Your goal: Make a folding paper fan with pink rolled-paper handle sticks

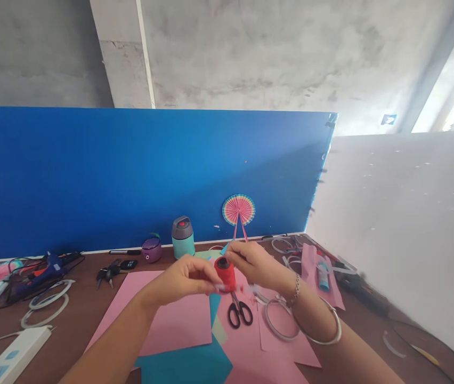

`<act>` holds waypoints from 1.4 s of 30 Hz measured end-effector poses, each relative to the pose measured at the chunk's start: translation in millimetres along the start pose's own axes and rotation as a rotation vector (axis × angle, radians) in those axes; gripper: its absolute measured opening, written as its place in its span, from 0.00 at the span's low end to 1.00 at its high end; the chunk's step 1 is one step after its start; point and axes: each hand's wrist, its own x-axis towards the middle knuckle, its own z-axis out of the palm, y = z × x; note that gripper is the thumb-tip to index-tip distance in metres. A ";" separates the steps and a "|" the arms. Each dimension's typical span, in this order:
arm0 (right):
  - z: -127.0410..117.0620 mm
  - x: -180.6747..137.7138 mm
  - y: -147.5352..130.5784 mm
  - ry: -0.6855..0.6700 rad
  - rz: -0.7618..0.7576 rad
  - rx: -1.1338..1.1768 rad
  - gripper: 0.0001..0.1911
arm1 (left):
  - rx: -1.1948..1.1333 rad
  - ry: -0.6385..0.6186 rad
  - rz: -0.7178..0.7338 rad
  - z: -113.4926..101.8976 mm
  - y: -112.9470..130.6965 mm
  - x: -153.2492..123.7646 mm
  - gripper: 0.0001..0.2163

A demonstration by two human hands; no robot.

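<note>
My left hand is closed, its thumb and fingertips pinched together beside a red thread spool. A small pale, reddish strip shows at those fingertips, too blurred to name. My right hand has bent, pinched fingers just above the spool's right side. I cannot make out what, if anything, those fingers hold. Below the spool lie black-handled scissors on pink paper sheets. A teal sheet is partly under the pink ones.
Behind my hands stand a teal flask, a purple cup and a round folded-paper fan against a blue partition. On the left are a glue gun, keys and a power strip. Coiled tubing lies right.
</note>
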 end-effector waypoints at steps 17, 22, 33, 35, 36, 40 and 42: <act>6.9 0.9 -4.3 -0.165 -0.004 -0.020 0.15 | 0.023 0.500 0.068 -11.8 -6.0 11.3 0.05; -0.7 6.0 4.1 0.014 0.087 -0.191 0.14 | 0.208 0.105 0.019 -9.3 -5.9 5.5 0.05; 2.3 10.4 17.7 0.008 0.088 -0.148 0.15 | 0.222 0.060 -0.008 -7.9 -10.6 14.4 0.06; 2.1 11.3 20.7 -0.048 0.072 -0.070 0.15 | -0.014 0.056 0.018 -9.8 -11.4 14.1 0.07; 3.0 10.7 20.9 -0.084 0.048 -0.016 0.15 | -0.107 0.159 0.039 -11.1 -12.3 15.3 0.08; 7.2 7.7 16.9 -0.071 0.007 0.037 0.15 | 0.103 0.468 0.005 -13.5 -14.6 20.5 0.07; 6.4 9.7 17.9 0.013 0.026 -0.012 0.15 | 0.244 0.265 -0.042 -13.0 -13.7 18.0 0.05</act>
